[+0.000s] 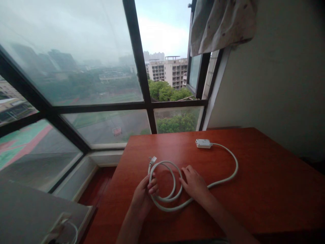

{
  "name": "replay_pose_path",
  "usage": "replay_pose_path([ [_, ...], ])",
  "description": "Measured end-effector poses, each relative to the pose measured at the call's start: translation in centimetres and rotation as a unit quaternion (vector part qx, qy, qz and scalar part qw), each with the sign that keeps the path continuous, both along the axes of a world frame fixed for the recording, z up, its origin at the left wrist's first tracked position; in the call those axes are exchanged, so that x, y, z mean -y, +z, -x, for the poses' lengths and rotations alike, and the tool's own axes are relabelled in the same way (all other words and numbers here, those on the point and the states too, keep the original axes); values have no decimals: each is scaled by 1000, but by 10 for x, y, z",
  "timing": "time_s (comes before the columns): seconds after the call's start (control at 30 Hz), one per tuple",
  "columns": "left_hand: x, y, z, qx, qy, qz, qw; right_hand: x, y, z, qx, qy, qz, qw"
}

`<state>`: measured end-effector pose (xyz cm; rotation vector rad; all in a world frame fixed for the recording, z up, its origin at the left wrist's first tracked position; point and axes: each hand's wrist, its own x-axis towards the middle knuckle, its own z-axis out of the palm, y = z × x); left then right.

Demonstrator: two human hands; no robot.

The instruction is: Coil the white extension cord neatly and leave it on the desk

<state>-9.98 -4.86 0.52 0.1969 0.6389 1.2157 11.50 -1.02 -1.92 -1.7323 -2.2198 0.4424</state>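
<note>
A white power strip (pixel 203 143) lies toward the far side of the table, and its thick white cord (pixel 237 166) curves round to the right and back to me. Between my hands the cord forms loose loops. My left hand (pixel 146 191) is closed round the left side of the loops. Just above it the cord's plug (pixel 153 160) sticks up. On the right side of the loops rests my right hand (pixel 194 183), fingers bent, the fingertips at the cord; whether they pinch it is hard to make out.
The reddish-brown wooden table (pixel 264 189) spreads under both hands. Dark-framed windows (pixel 101 107) stand beyond it, one pane open, with a curtain (pixel 223 25) hanging at upper right. A wall socket with a white cable (pixel 72 225) is at lower left.
</note>
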Motion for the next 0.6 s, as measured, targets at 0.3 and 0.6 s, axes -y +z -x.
replay_pose_path([
  [0.3,3,-7,10,28,18,39,999,-25,7,22,-74,92,4,993],
  [0.6,5,-9,9,85,46,23,995,-37,4,35,-38,134,-7,990],
])
